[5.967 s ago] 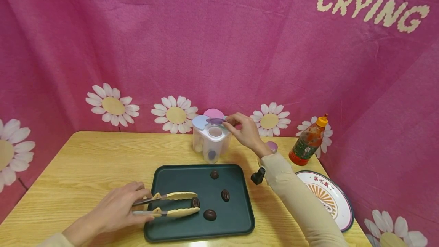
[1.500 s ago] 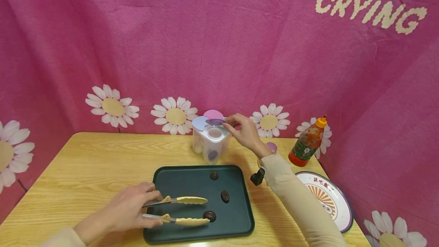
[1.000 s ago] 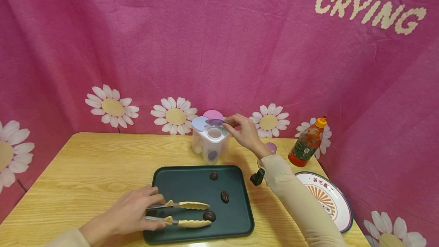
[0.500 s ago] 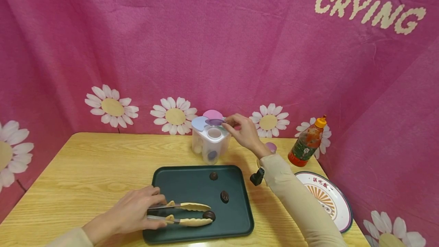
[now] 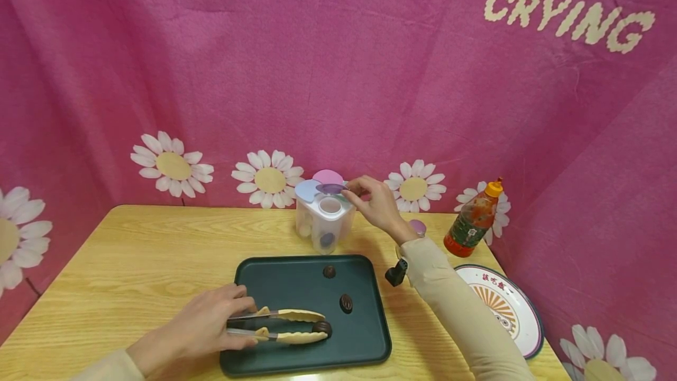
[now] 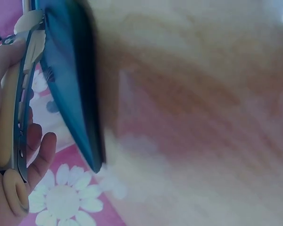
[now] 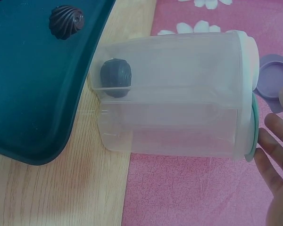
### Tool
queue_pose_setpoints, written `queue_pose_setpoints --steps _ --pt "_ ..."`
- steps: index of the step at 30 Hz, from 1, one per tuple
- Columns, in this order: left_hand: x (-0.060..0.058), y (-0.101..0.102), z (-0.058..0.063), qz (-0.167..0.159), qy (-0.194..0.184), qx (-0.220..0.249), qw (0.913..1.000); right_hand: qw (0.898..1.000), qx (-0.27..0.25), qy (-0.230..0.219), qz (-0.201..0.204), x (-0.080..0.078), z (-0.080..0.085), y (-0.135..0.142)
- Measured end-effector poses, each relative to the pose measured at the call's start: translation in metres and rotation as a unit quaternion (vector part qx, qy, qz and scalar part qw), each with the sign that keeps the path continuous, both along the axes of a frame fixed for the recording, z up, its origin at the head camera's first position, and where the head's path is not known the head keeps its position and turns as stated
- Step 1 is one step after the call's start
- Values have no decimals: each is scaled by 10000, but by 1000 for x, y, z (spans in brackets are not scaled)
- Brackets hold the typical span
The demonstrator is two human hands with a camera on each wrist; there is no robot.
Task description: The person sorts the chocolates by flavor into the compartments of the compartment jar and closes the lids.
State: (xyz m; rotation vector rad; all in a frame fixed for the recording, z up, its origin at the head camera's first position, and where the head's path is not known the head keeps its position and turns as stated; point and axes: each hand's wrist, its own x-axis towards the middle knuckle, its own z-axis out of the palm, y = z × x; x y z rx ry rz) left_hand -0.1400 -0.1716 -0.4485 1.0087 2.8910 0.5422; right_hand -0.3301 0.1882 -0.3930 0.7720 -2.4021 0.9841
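Observation:
My left hand (image 5: 203, 322) grips a pair of tongs (image 5: 298, 338) with cream scalloped tips, low over the dark green tray (image 5: 275, 272). Between the tips sits a dark brown chocolate (image 5: 322, 327); the lower tip appears to touch it. Two more chocolates, one round (image 5: 329, 271) and one oval (image 5: 346, 303), lie on the tray. Behind the tray stands a clear container (image 5: 324, 228) with several coloured lids. My right hand (image 5: 376, 204) pinches its raised purple lid (image 7: 276, 77), leaving that round opening uncovered. A dark chocolate (image 7: 116, 77) lies at the container's bottom in the right wrist view.
A red sauce bottle (image 5: 472, 222) with a yellow cap stands at the back right. Nearer is a white patterned plate (image 5: 520, 316). A purple-lidded jar (image 5: 418, 227) is partly hidden behind my right forearm. A pink floral cloth (image 5: 338, 75) hangs behind the wooden table (image 5: 158, 251).
The chocolate between the tongs six seconds ago is gone from the tray. My left hand has moved the tongs right and narrowed them around another chocolate. My right hand stays on the lid.

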Motion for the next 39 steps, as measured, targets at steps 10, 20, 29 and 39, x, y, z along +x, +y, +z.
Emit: queue_pose_setpoints --steps 10,20,29,39 --pt "-16 -4 29 281 625 179 9975 10000 22 38 12 0 1 0" --pt "-41 -3 58 690 1171 266 9904 10000 -26 57 34 0 0 0" --pt "-65 3 75 661 1599 424 9840 9999 -115 -29 96 0 -1 0" --pt "-93 7 90 756 1845 549 9784 9999 -102 4 113 2 0 0"
